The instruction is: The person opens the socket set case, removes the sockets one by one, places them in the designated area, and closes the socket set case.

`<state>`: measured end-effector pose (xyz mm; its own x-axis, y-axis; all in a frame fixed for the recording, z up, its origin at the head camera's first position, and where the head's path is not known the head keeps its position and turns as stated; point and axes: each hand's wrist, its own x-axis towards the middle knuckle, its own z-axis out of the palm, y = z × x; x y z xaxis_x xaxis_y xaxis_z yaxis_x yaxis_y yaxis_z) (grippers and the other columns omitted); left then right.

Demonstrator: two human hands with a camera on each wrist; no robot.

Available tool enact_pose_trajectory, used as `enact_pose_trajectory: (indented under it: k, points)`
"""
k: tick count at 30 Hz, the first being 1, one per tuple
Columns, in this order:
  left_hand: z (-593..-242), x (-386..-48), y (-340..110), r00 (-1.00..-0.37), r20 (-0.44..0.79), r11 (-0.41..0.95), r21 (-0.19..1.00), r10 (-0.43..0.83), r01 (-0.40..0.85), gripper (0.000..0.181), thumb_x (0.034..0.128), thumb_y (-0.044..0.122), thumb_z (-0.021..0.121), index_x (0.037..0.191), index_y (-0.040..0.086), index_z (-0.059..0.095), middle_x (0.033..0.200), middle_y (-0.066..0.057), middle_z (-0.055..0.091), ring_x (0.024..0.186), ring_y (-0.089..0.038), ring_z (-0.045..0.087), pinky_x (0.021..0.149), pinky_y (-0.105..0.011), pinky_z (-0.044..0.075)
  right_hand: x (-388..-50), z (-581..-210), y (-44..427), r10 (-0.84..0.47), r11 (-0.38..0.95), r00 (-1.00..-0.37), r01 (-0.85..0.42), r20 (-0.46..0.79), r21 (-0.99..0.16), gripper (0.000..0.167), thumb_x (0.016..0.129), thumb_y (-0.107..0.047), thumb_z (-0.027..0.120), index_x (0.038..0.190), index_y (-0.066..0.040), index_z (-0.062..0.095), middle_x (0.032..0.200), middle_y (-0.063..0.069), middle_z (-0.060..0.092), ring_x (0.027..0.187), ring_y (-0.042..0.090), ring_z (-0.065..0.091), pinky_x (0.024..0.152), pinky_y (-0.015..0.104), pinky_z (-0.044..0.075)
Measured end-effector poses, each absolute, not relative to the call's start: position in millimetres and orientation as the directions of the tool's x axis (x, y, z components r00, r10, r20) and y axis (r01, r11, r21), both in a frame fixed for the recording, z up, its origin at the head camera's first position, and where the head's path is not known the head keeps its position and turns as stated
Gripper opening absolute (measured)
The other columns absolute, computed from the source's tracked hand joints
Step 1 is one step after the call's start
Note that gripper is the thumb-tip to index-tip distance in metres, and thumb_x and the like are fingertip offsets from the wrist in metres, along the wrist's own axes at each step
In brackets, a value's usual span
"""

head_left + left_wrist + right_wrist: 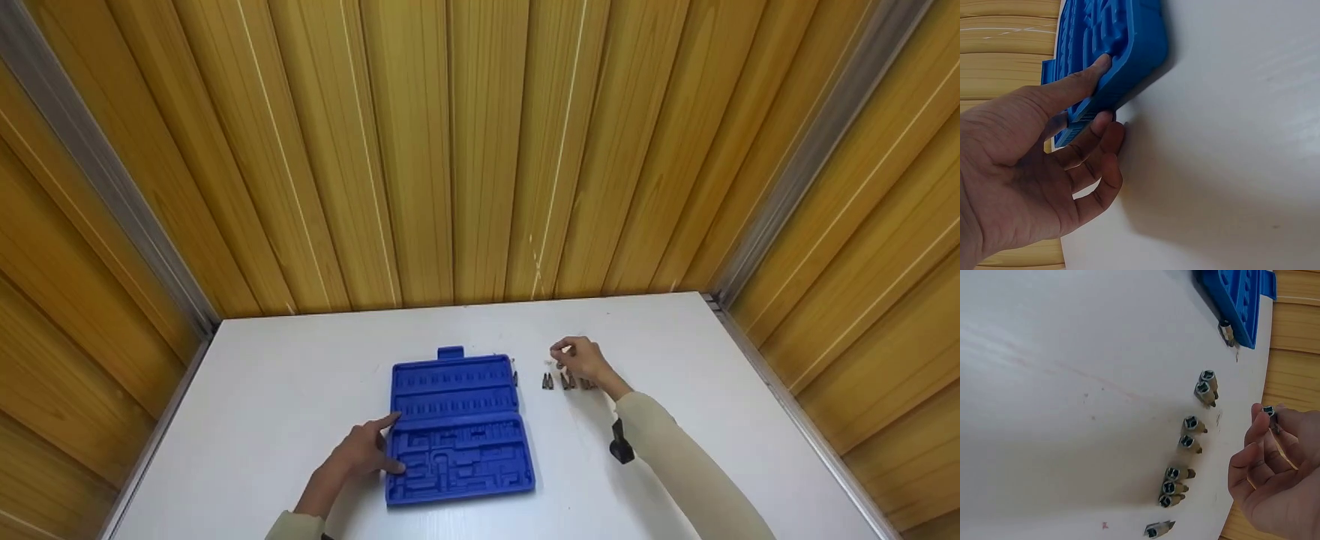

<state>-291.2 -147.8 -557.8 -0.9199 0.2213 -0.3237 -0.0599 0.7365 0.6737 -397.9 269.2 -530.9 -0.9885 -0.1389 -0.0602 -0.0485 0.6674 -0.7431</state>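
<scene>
An opened blue plastic tool case [480, 421] lies flat on the white table, its moulded slots and recesses facing up. My left hand [358, 451] holds its left edge, with the thumb [1092, 76] on the rim and other fingers against the side. To the right of the case, my right hand [587, 361] pinches a small metal socket bit [1270, 417] between thumb and fingertips, above the table. Below that hand, several similar socket bits [1187, 442] lie in small groups. One more bit [1226, 333] lies beside the case's right edge.
The white table [300, 382] is bounded by yellow wood-patterned panels [480, 150] at the back and sides. A latch tab [451, 352] sticks out from the case's far edge. A single bit [1159, 529] lies at the end of the row.
</scene>
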Motion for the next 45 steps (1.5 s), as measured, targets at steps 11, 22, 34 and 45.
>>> enact_pose_trajectory:
  k: [11,22,34,45]
  points:
    - [-556,-290,-147,-0.922,-0.321,0.731,0.679,0.214,-0.067,0.093,0.0716,0.012,0.093,0.152,0.008,0.047,0.105,-0.014,0.065,0.092,-0.024,0.058,0.089,-0.048,0.053,-385,-524,322,-0.205,0.692,-0.956,0.009,-0.209,-0.722,0.041,0.101,-0.012,0.061,0.136,0.008,0.055,0.100,0.018,0.066,0.082,0.030,0.065,0.067,0.034,0.050]
    - [-556,-294,-144,-0.924,-0.317,0.716,0.694,0.214,-0.072,0.094,0.0713,0.012,0.093,0.153,0.007,0.047,0.101,-0.012,0.063,0.085,-0.022,0.057,0.081,-0.042,0.053,-374,-522,369,-0.193,0.720,-0.969,-0.035,-0.151,-0.693,0.040,0.096,-0.002,0.066,0.129,0.016,0.054,0.098,0.027,0.069,0.073,0.030,0.067,0.065,0.030,0.052]
    - [-557,-290,-146,-0.921,-0.335,0.716,0.692,0.200,-0.096,0.094,0.0716,0.009,0.092,0.153,0.007,0.046,0.099,-0.012,0.065,0.079,-0.020,0.061,0.074,-0.038,0.055,-367,-550,385,-0.075,0.841,-0.985,0.020,-0.152,-0.540,0.038,0.096,-0.007,0.069,0.130,0.008,0.062,0.100,0.020,0.069,0.072,0.019,0.062,0.064,0.030,0.049]
    - [-559,-289,-148,-0.922,-0.321,0.694,0.715,0.214,-0.088,0.093,0.0715,0.008,0.092,0.153,0.007,0.047,0.099,-0.012,0.062,0.078,-0.020,0.058,0.071,-0.036,0.053,-366,-558,387,-0.074,0.878,-0.986,0.007,-0.151,-0.478,0.038,0.096,-0.014,0.070,0.131,0.000,0.064,0.103,0.021,0.068,0.088,0.030,0.063,0.085,0.052,0.050]
